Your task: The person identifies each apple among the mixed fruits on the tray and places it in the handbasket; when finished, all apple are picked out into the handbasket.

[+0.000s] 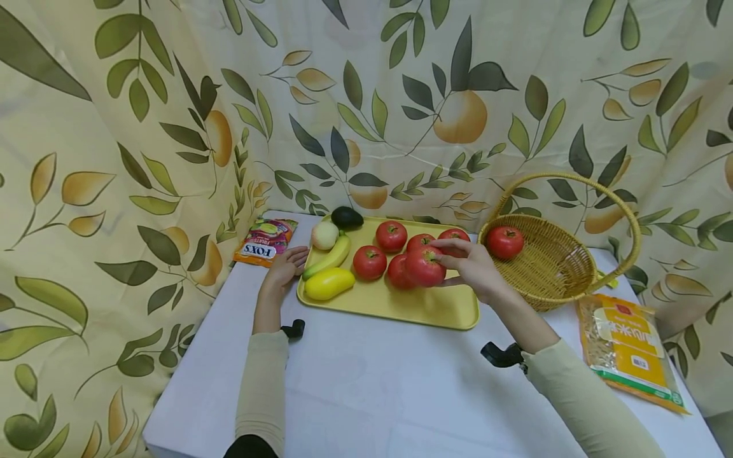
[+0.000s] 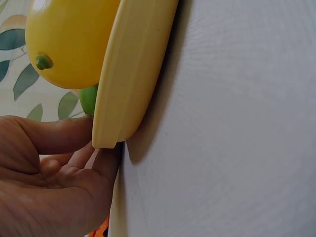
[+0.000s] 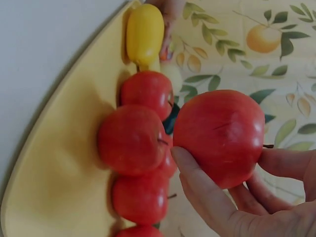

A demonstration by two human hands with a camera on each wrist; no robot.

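Note:
My right hand holds a red apple between thumb and fingers, above the right half of a yellow tray. Below and around it, several more red apples sit on the tray. At the tray's left edge, my left hand grips the rim, thumb on one side and fingers on the other. Near that hand lie a banana, a smooth yellow fruit with a green stem end, a pale round fruit and a dark green avocado-like fruit.
Right of the tray stands a woven basket with a tall handle and one red apple inside. A yellow-orange food packet lies at the right edge of the white-covered table. Behind the left hand lies a Fox's candy bag.

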